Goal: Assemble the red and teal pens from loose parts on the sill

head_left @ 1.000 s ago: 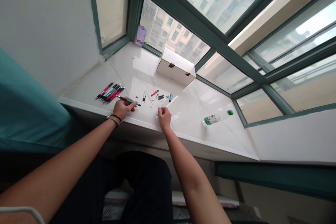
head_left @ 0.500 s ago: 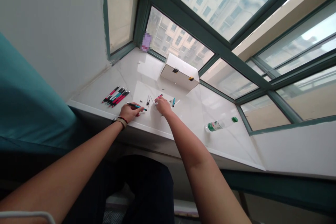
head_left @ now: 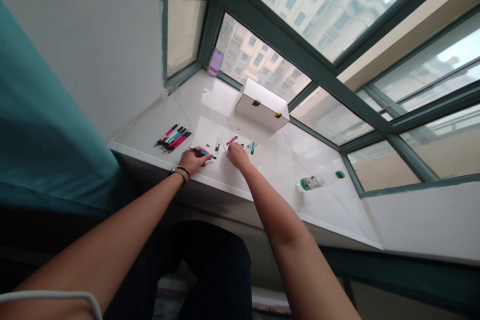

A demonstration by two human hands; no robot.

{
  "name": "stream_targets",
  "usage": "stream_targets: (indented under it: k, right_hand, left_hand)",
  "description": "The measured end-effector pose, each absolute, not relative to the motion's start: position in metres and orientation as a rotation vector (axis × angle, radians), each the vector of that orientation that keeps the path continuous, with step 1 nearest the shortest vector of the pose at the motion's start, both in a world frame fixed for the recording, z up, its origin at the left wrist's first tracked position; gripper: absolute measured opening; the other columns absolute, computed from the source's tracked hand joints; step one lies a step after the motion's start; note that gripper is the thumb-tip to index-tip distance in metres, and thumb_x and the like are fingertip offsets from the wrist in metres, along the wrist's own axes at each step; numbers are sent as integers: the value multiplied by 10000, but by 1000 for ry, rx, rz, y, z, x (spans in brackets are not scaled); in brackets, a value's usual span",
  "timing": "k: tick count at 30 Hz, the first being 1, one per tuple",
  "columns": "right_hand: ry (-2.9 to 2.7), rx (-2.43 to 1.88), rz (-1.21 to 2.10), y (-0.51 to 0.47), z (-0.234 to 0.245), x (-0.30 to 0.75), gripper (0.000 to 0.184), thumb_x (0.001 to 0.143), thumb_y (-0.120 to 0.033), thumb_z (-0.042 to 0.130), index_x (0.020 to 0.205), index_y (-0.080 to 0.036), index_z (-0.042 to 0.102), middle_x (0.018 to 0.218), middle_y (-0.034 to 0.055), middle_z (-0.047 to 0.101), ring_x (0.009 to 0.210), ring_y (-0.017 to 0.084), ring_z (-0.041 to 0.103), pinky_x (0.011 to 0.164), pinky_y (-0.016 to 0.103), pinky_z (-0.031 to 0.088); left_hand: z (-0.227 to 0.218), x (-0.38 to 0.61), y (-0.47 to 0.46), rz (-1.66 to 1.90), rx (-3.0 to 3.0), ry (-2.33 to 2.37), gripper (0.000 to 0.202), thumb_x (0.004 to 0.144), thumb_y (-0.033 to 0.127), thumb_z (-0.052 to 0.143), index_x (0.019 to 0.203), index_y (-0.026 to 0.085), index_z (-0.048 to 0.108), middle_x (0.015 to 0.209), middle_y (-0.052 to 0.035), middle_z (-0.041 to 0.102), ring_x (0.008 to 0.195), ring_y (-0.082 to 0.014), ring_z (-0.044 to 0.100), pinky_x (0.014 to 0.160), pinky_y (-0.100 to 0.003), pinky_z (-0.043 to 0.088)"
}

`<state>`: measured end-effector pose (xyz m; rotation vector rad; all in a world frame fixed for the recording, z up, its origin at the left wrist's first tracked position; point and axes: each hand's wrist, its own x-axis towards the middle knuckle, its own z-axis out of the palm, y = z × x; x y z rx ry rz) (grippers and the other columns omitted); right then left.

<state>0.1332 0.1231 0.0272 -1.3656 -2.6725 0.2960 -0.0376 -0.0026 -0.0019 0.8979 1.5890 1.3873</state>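
My left hand [head_left: 193, 161] is closed around a blue-and-black pen [head_left: 204, 153], held at a slant just above the table's front edge. The fingers of my right hand [head_left: 237, 155] are pinched together low over the white surface. A thin rod, like a pen refill [head_left: 224, 144], slants up from its fingertips; their grip is partly hidden. Just beyond lie a short black-and-clear pen part [head_left: 218, 144] and a pink pen barrel part [head_left: 231, 140]. To the right of my right hand rests a blue-and-black pen part [head_left: 253, 148], with small dark pieces beside it.
Several pink, blue and black pens [head_left: 173, 138] lie in a group on the left. A white box [head_left: 261, 106] stands by the window. On the right a clear bottle [head_left: 318, 180] with a green cap lies on its side. The white table [head_left: 270, 175] ends in a raised front edge.
The view has shifted slightly, so everything appears a little further right. My right hand has drawn back slightly from the pink part, which now shows more fully. My left hand still holds the pen.
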Motion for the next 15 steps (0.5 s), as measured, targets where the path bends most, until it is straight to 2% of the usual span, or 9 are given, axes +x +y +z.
stream_targets:
  k: [2, 5, 7, 9, 15]
  right_hand:
    - [-2373, -1382, 528, 110, 23, 136, 167, 883, -179, 532, 987, -139, 657, 938, 98, 677, 875, 211, 598, 829, 329, 462]
    - [-1833, -1339, 954, 81, 9, 140, 248, 859, -284, 581, 1067, -170, 651, 816, 27, 681, 754, 166, 616, 721, 282, 486]
    - [-1499, -1305, 1201, 60, -3, 140, 320, 836, -340, 611, 1107, -174, 653, 848, 33, 704, 728, 152, 628, 650, 253, 490]
    - [-1211, -1276, 1346, 43, -12, 136, 323, 800, -369, 664, 1051, -167, 672, 906, 59, 725, 742, 151, 652, 628, 240, 498]
    - [-910, -1170, 1521, 28, -14, 119, 325, 728, -369, 766, 945, -151, 662, 975, 114, 743, 761, 177, 702, 605, 243, 531]
  left_hand:
    - [-2, -38, -4, 1382, 916, 1587, 342, 637, 463, 806, 783, 167, 718, 593, -19, 705, 481, -144, 635, 491, -246, 515]
    - [-3, -38, -4, 1390, 958, 1578, 355, 646, 490, 796, 788, 173, 723, 593, -16, 703, 491, -147, 638, 501, -249, 513]
    - [-6, -39, -4, 1401, 987, 1562, 369, 648, 505, 793, 797, 174, 727, 592, -15, 699, 501, -148, 639, 504, -249, 507]
    - [-9, -40, -4, 1410, 1003, 1538, 387, 644, 514, 795, 810, 171, 730, 583, -13, 690, 502, -147, 633, 504, -248, 500]
    - [-10, -43, -3, 1448, 964, 1468, 415, 615, 507, 824, 808, 159, 705, 574, -6, 668, 489, -133, 611, 484, -233, 480]
